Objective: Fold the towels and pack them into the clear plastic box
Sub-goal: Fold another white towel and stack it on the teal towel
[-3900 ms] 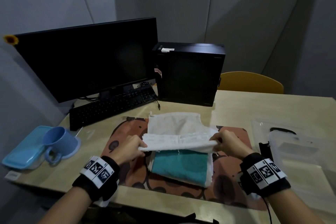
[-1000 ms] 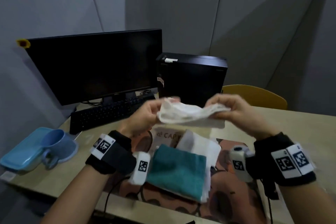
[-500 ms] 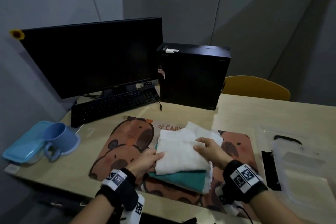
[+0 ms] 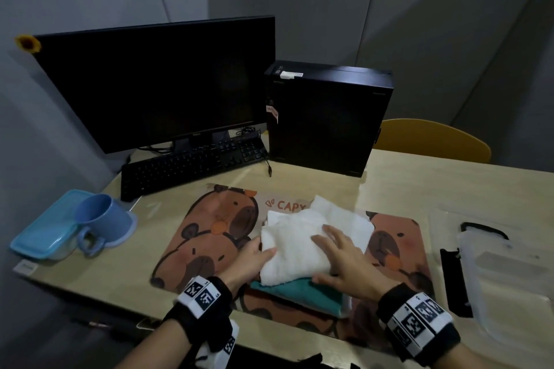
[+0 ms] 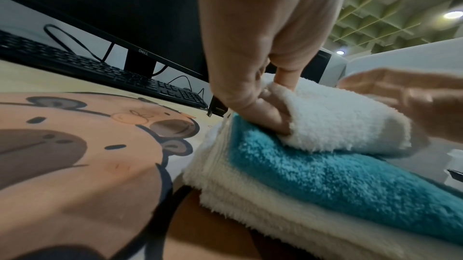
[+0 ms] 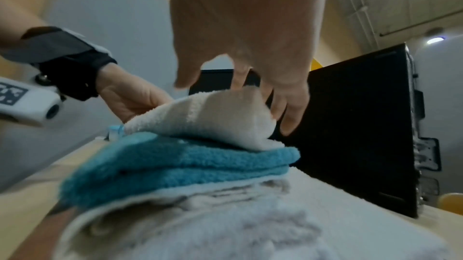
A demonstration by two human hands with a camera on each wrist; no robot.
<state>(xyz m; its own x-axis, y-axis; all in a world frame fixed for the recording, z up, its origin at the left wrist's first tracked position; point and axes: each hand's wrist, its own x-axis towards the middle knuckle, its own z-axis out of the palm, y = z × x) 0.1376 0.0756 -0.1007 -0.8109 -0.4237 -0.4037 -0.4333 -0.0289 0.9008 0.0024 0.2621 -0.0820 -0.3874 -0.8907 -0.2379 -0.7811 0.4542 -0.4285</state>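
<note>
A folded white towel lies on top of a teal towel, which rests on another white towel on the capybara mat. My left hand pinches the top towel's left edge, thumb over the fold. My right hand lies flat on the same towel with its fingers spread. The teal towel shows beneath in both wrist views. The clear plastic box stands open at the table's right, apart from both hands.
A monitor, keyboard and black computer case line the back. A blue mug leans on a blue container at the left. A black strip lies beside the box. A yellow chair stands behind the table.
A second ago both hands held the white towel up in the air. It now lies folded on the pile, and my right hand has flattened on top of it.
</note>
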